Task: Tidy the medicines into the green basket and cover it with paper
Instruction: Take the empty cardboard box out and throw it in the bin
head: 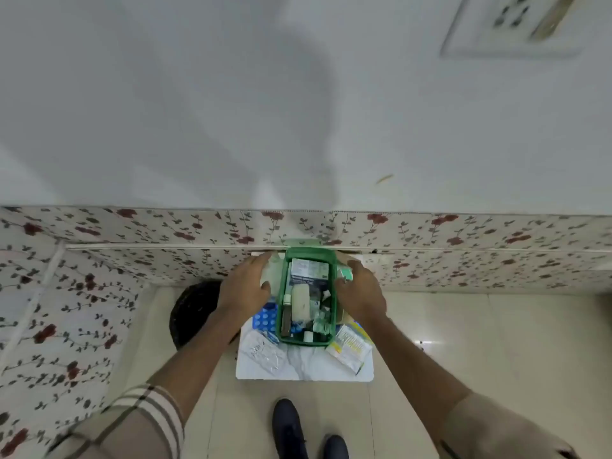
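The green basket (pixel 280 314) is at the centre of the view, in front of the floral edge. It holds a dark medicine box (pixel 309 273), a white bottle (pixel 300 304) and several small vials. My left hand (pixel 246 288) grips its left side and my right hand (pixel 359 293) grips its right side. Something pale shows at my fingertips on both sides; I cannot tell what. Under the basket lies a white sheet of paper (pixel 304 367) on the floor. On it lie a blue blister strip (pixel 263 318), a clear packet (pixel 261 351) and a yellow-white strip (pixel 351 346).
A dark round bin (pixel 193 313) stands on the tiled floor left of the paper. A floral-covered surface (pixel 73 309) runs along the left and back, against a white wall with a socket plate (pixel 510 24). My dark shoes (pixel 288 429) are just below the paper.
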